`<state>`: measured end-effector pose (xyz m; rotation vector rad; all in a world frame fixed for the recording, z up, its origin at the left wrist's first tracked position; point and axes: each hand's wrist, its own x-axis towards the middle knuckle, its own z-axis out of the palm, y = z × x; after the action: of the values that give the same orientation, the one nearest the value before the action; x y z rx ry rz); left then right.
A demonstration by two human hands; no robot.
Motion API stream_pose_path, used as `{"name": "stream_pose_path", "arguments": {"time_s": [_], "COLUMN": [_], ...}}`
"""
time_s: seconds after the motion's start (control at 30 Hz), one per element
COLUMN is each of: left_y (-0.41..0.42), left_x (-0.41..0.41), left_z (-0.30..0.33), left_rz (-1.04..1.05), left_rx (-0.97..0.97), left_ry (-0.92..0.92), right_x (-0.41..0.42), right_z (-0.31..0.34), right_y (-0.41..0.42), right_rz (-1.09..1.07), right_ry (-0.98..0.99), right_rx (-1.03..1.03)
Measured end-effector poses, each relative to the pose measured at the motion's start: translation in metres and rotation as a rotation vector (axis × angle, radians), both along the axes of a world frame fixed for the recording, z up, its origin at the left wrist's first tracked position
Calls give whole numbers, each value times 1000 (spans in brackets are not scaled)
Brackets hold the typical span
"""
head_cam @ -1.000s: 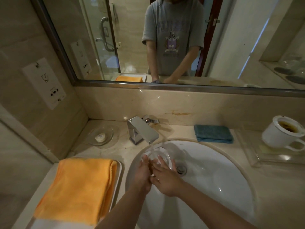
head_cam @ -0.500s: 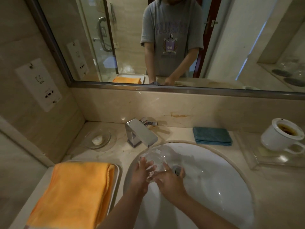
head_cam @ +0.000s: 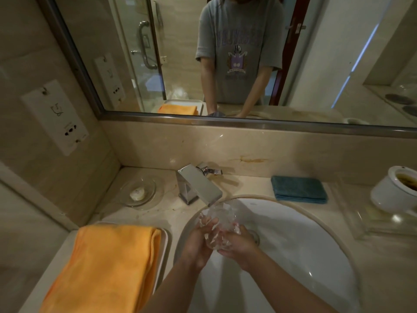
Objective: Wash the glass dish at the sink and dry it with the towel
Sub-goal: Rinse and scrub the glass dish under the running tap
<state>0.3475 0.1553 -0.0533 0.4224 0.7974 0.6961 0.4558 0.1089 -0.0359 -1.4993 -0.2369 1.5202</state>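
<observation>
Both the left hand (head_cam: 198,239) and right hand (head_cam: 237,243) are gripping the glass dish (head_cam: 217,219) under the faucet (head_cam: 199,185); splashing water is blurring its outline over the sink (head_cam: 316,256).

The light is dim and warm, with a yellow tone on all surfaces. Small bright glare spots sit on the faucet (head_cam: 198,188), on the white sink (head_cam: 316,256) wall and on the marble backsplash (head_cam: 225,143). In the mirror (head_cam: 225,57) a pale blue strip of daylight shows at the right. The faucet throws a soft shadow on the counter to its right. The wide lens bends straight lines near the edges. The far corners look soft and a little blurred.
</observation>
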Motion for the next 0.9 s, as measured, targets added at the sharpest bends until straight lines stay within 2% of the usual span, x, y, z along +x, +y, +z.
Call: {"name": "stream_pose_path", "arguments": {"time_s": [0.13,0.2,0.4,0.47,0.6,0.73,0.83,0.9], "left_y": [1,2,5,3,-9,-19,-20,-18], "left_x": [-5,-8,-13,-11,2,11,12,9], "left_z": [3,0,-4,-4,0,-2,-11,-17], "left_rz": [27,25,-96,-59,116,196,307,301], "left_rx": [-9,-3,97,96,54,14,-109,-111], "left_ry": [-136,-149,71,100,110,37,-34,-1], "right_x": [-1,1,17,15,3,-9,-8,-3], "right_z": [-3,-1,-2,3,-2,-13,-19,-21], "right_y": [7,8,6,4,4,5,7,10], "right_rz": [-155,-143,52,77,-105,-118,-79,-29], "right_ry": [167,158,2,-141,-325,-281,-193,-166], "right_rx": [127,150,132,123,78,16,-16,-25]}}
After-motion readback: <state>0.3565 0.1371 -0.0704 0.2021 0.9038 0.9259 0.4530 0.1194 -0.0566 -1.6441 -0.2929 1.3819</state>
